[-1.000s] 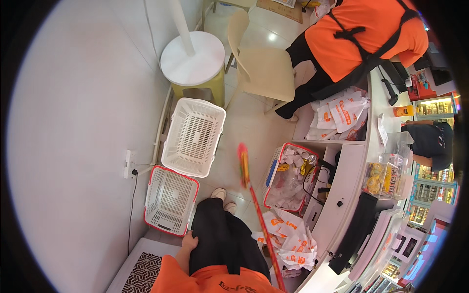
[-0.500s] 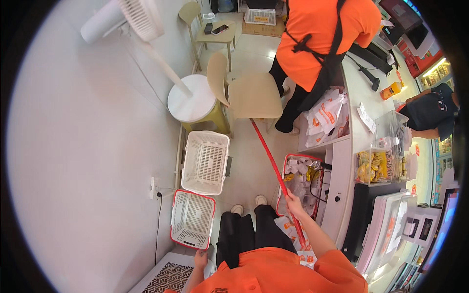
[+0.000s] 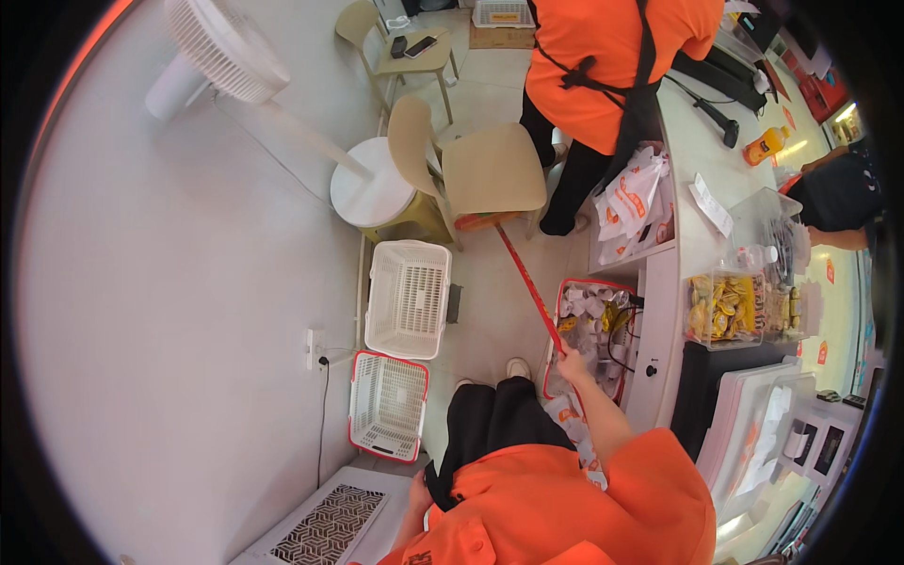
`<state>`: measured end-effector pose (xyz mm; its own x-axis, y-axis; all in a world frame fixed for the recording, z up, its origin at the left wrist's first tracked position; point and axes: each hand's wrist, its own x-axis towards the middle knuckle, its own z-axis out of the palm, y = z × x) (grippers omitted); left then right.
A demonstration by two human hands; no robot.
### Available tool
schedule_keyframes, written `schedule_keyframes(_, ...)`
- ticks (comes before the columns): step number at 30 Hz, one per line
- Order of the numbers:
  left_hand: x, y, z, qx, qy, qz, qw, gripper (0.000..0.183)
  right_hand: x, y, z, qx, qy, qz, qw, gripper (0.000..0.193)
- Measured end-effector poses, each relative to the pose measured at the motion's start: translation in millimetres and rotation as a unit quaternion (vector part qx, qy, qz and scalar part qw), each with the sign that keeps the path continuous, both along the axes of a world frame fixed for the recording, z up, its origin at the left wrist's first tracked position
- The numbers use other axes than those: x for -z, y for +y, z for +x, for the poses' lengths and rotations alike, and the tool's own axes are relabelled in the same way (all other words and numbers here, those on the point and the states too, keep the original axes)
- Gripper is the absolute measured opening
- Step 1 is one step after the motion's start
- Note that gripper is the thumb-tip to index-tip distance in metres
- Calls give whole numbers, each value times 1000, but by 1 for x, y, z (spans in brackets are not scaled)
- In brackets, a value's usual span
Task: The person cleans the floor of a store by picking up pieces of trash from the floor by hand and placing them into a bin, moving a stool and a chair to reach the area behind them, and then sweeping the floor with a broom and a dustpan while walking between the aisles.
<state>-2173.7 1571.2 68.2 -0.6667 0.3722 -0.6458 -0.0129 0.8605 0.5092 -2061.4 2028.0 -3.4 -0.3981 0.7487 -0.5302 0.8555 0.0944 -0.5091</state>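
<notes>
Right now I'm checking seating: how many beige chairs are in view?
2: the nearer chair beside the green stool, and the farther chair by the wall, bearing a phone. Others could be hidden.

The pole (image 3: 529, 287) slants between the baskets (image 3: 407, 299) at left and the table (image 3: 690, 155) at right, below the chair (image 3: 494, 169).

I watch through a wide fisheye camera, worn on the person's head. It looks down and forward: the shirt (image 3: 565, 504) is nearest, at lower edge; the floor (image 3: 476, 315) lies farther, between wall (image 3: 188, 282) and counter (image 3: 656, 320).
</notes>
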Motion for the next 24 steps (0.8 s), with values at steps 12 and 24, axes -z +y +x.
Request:
schedule_keyframes(12, 22, -5, -31, -38, -23, -34, 998, 38, -79, 12, 92, -144, -101, 0, 984, 46)
schedule_keyframes(24, 91, -36, -52, -112, -45, 36, 992, 38, -133, -75, 154, -171, -106, -92, 975, 42)
